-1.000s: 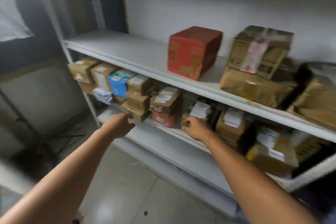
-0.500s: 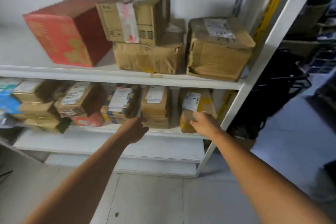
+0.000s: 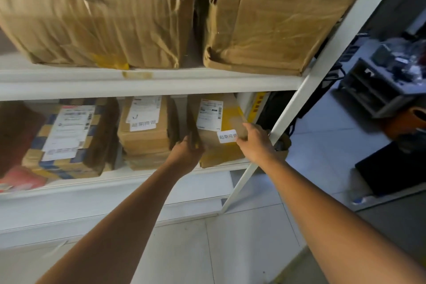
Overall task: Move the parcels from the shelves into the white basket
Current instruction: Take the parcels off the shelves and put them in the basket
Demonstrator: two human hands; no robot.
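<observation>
While at shelf-end (image 3: 232, 164), parcel (image 3: 214, 127) between hands (image 3: 187, 154) (image 3: 255, 143)

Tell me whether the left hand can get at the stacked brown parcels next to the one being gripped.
Probably yes: the left hand sits at the gripped parcel, right beside the stacked parcels, whose front looks unblocked.

Left hand (image 3: 187, 153) fingers hidden behind parcel (image 3: 219, 129); labels blurred, unreadable.
</observation>
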